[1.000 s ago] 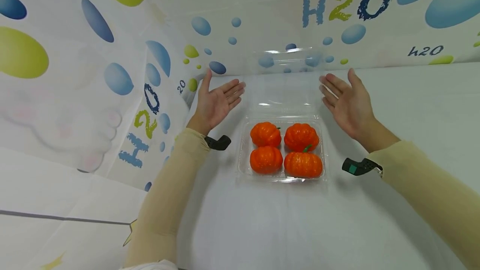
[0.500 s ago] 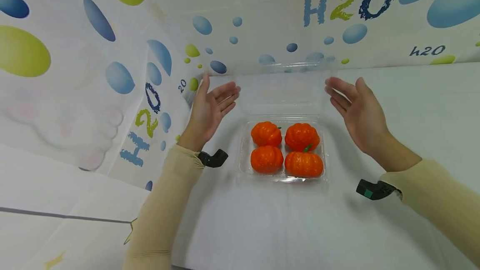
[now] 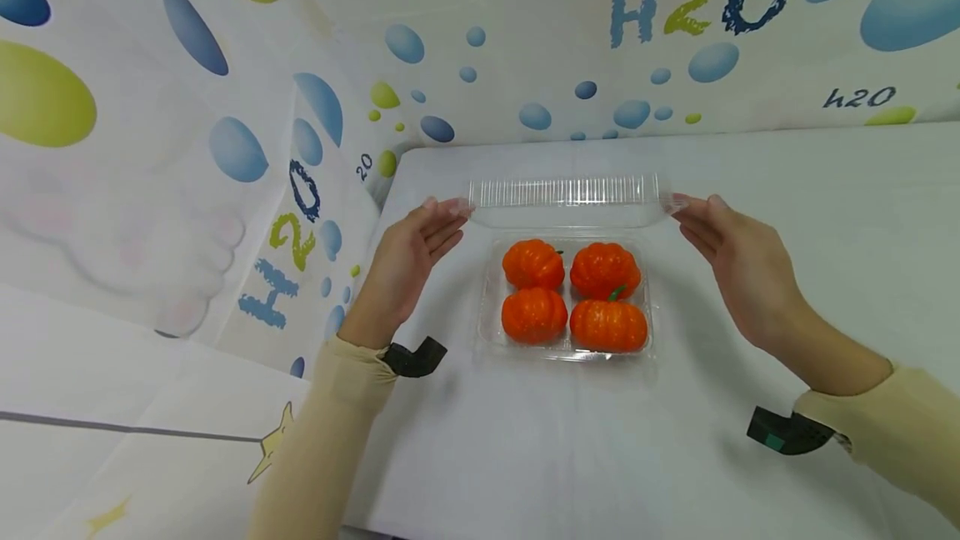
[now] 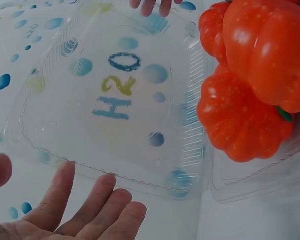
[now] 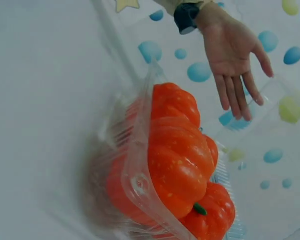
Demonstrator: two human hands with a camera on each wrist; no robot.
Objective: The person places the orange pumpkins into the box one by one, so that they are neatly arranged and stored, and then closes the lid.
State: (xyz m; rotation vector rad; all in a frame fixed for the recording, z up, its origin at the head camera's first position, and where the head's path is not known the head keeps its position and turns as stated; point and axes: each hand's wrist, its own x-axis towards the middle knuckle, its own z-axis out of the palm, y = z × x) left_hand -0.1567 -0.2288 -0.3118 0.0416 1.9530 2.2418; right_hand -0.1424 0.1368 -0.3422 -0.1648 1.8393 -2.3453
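A clear plastic clamshell box lies on the white surface, holding several orange toy pumpkins with green stems. Its hinged lid stands raised behind them, tilted up. My left hand touches the lid's left edge with straight fingertips; in the left wrist view the left fingers lie along that edge, thumb apart. At the lid's right edge the extended fingertips of my right hand touch it. The right wrist view shows pumpkins close up and the left palm, but hardly any of the right hand.
A white sheet printed with bubbles and "H2O" lettering rises behind and to the left of the white table surface. Each wrist carries a black camera, the left one and the right one.
The lid has swung forward and up from lying back. Both hands have drawn nearer the wearer alongside it, with fingertips at its edges. The pumpkins and box base stay in place.
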